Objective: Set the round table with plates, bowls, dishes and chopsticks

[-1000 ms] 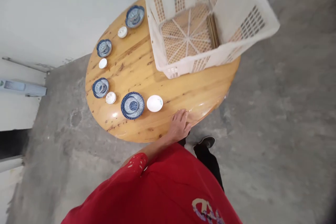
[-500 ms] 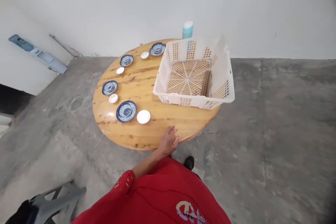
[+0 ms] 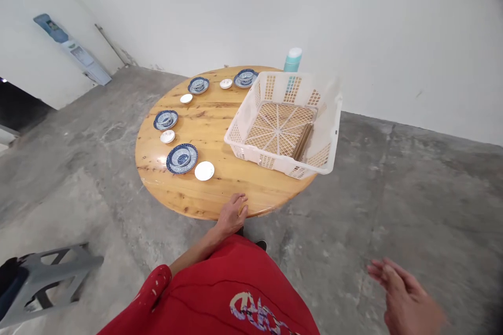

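Observation:
My left hand (image 3: 232,213) rests at the near edge of the round wooden table (image 3: 220,193), fingers loosely stretched and holding nothing. Closest to it is a small white dish (image 3: 204,171), and left of that a blue-patterned plate (image 3: 170,164) bears a bowl (image 3: 181,157). Out over the floor at the lower right is my right hand (image 3: 408,296), its fingers extended close together with the thumb alongside; I see nothing in it. A white plastic basket (image 3: 259,158) stands on the table's right side, with a bundle of brown sticks (image 3: 302,142) lying inside.
More blue plate-and-bowl settings, such as one plate (image 3: 156,124), line the table's left and far rim, with small white dishes (image 3: 167,136). A turquoise bottle (image 3: 293,60) stands behind the basket. A grey stool (image 3: 58,277) is at lower left, a water dispenser (image 3: 84,60) by the wall.
My right hand has come into view at the lower right. My view has shifted and tilted a little; my left hand stays at the table's edge, and the tableware and basket have not moved.

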Tool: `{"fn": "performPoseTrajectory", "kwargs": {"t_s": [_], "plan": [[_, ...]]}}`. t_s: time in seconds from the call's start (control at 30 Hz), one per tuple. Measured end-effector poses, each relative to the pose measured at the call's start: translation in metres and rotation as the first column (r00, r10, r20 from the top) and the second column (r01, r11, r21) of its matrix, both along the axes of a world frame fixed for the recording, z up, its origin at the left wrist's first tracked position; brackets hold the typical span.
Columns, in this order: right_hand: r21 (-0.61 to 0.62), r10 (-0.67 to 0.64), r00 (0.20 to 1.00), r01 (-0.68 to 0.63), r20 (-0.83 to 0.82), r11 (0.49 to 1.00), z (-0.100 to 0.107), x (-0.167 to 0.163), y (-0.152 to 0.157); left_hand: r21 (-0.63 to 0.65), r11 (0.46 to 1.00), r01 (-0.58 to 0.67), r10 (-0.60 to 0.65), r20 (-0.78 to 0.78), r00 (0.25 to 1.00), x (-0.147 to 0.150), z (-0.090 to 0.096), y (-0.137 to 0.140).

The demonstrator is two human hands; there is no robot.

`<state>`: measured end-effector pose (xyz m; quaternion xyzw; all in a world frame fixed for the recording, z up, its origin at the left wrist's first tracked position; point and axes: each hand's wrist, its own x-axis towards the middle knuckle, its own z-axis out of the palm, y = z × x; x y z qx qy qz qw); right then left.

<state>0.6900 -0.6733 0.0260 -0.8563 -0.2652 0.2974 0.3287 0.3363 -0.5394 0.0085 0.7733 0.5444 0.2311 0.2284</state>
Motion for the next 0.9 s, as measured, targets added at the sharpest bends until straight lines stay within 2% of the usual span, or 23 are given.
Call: {"fn": "performPoseTrajectory", "kwargs": {"t_s": [0.03, 0.07, 0.13, 0.27, 0.33, 0.4, 0.53, 0.6, 0.63, 0.67, 0.7, 0.77, 0.9], "plan": [[0.118, -0.122, 0.989, 0.131, -0.079, 0.984, 0.014, 0.001, 0.016, 0.005, 1.000, -0.006, 0.006, 0.011, 1.000, -0.002, -0.001, 0.001], [0.194, -0.156, 0.979, 0.180, -0.135, 0.964, 0.031, 0.001, 0.032, 0.009, 1.000, -0.015, 0.014, 0.023, 1.000, -0.005, -0.002, 0.003], [0.294, -0.141, 0.982, 0.172, -0.123, 0.940, 0.070, -0.005, 0.063, 0.011, 0.999, -0.043, 0.043, 0.043, 0.998, -0.012, -0.004, 0.007], [0.484, 0.005, 1.000, -0.017, 0.027, 0.875, 0.138, -0.026, 0.121, 0.018, 0.993, -0.117, 0.116, 0.053, 0.992, -0.034, -0.007, 0.017], [0.505, 0.086, 0.991, -0.128, 0.105, 0.854, 0.158, -0.036, 0.150, 0.027, 0.990, -0.142, 0.141, 0.045, 0.989, -0.044, -0.009, 0.021], [0.457, 0.163, 0.976, -0.213, 0.146, 0.864, 0.169, -0.046, 0.180, 0.031, 0.988, -0.149, 0.147, 0.046, 0.988, -0.053, -0.012, 0.024], [0.219, 0.316, 0.938, -0.341, 0.140, 0.914, 0.167, -0.062, 0.245, 0.015, 0.992, -0.124, 0.123, 0.055, 0.991, -0.062, -0.018, 0.022], [-0.037, 0.433, 0.871, -0.436, 0.231, 0.899, 0.156, -0.066, 0.277, -0.004, 0.994, -0.110, 0.110, 0.057, 0.992, -0.062, -0.020, 0.021], [-0.199, 0.502, 0.818, -0.462, 0.280, 0.864, 0.148, -0.066, 0.293, -0.015, 0.995, -0.103, 0.103, 0.060, 0.993, -0.062, -0.020, 0.020], [-0.356, 0.581, 0.755, -0.475, 0.305, 0.805, 0.140, -0.066, 0.308, -0.025, 0.995, -0.098, 0.100, 0.064, 0.993, -0.061, -0.021, 0.019], [-0.451, 0.630, 0.718, -0.476, 0.295, 0.755, 0.130, -0.065, 0.322, -0.037, 0.994, -0.098, 0.101, 0.067, 0.993, -0.060, -0.021, 0.019], [-0.564, 0.699, 0.667, -0.483, 0.259, 0.670, 0.109, -0.062, 0.348, -0.058, 0.992, -0.116, 0.120, 0.064, 0.991, -0.057, -0.021, 0.018], [-0.667, 0.760, 0.613, -0.476, 0.216, 0.573, 0.070, -0.058, 0.384, -0.053, 0.980, -0.190, 0.194, 0.066, 0.979, -0.053, -0.020, 0.019]]}}
